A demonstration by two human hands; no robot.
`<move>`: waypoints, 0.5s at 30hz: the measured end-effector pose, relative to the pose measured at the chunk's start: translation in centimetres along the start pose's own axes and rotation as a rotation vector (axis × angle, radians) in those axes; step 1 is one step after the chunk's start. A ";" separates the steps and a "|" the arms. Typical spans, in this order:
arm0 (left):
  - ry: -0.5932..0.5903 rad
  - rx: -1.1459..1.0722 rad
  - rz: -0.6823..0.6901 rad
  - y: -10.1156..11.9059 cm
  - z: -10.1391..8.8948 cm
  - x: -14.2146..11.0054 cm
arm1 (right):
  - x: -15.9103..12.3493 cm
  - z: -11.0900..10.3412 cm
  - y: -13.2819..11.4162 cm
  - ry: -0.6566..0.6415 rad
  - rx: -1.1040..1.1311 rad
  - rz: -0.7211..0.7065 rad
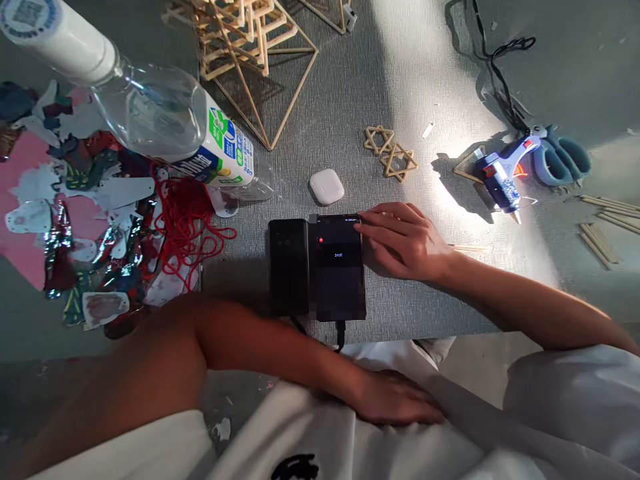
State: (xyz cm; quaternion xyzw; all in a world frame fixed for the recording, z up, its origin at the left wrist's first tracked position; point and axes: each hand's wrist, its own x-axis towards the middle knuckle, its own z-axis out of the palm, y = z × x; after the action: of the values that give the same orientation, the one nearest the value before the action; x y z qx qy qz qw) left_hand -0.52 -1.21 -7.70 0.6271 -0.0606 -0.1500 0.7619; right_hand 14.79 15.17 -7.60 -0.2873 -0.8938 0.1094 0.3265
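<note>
A smartphone (340,287) with a dark lit screen lies flat on the table, a cable plugged into its lower end. My right hand (407,240) rests at its upper right edge, fingers stretched out and fingertips touching the phone's corner without gripping it. Directly left of the phone is a black power bank or second phone (289,267); I cannot tell which. Across my lap lies my left hand (400,399), flat on the white clothing with its fingers extended and nothing visible in it. A white earbud case (327,187) sits just above the phone.
Left stands a clear plastic bottle (160,113) beside red yarn (187,223) and foil scraps (120,247). A stick pyramid frame (293,100) rises behind. Small stick stars (399,162), a blue glue gun (503,177), scissors (563,160) and loose sticks (597,243) lie right.
</note>
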 end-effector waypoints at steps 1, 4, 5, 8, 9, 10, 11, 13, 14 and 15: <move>0.018 0.002 0.001 -0.2 0.2 0.1 | 0.0 0.0 0.0 0.003 -0.001 -0.004; 0.095 -0.030 -0.013 -0.9 0.8 0.4 | 0.1 -0.1 0.0 0.002 0.002 -0.011; 0.119 -0.059 -0.034 -1.1 1.0 0.4 | 0.1 -0.1 0.0 -0.003 0.002 -0.011; 0.127 -0.141 -0.100 -1.5 1.3 0.7 | 0.1 -0.1 0.0 -0.016 0.002 -0.004; 0.117 -0.155 -0.106 -1.6 1.3 0.8 | 0.0 -0.2 0.0 -0.021 0.005 0.005; 0.112 -0.157 -0.092 -1.8 1.4 0.9 | 0.0 -0.2 0.0 -0.026 0.008 0.015; 0.110 -0.151 -0.059 -1.9 1.5 1.0 | 0.0 -0.2 0.0 -0.032 0.013 0.026; 0.130 -0.140 0.015 -2.3 1.6 1.0 | -0.1 -0.2 0.0 -0.046 0.023 0.042; 0.146 -0.136 0.046 -2.5 1.7 1.0 | -0.1 -0.2 0.0 -0.051 0.027 0.047; 0.160 -0.129 0.070 -2.7 1.8 1.0 | -0.1 -0.2 0.0 -0.055 0.030 0.050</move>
State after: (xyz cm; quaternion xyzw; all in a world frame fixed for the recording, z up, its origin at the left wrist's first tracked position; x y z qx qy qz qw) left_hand -0.47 -3.64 -10.03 0.5843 -0.0117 -0.0765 0.8079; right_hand 15.00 15.11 -7.54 -0.3014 -0.8933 0.1391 0.3032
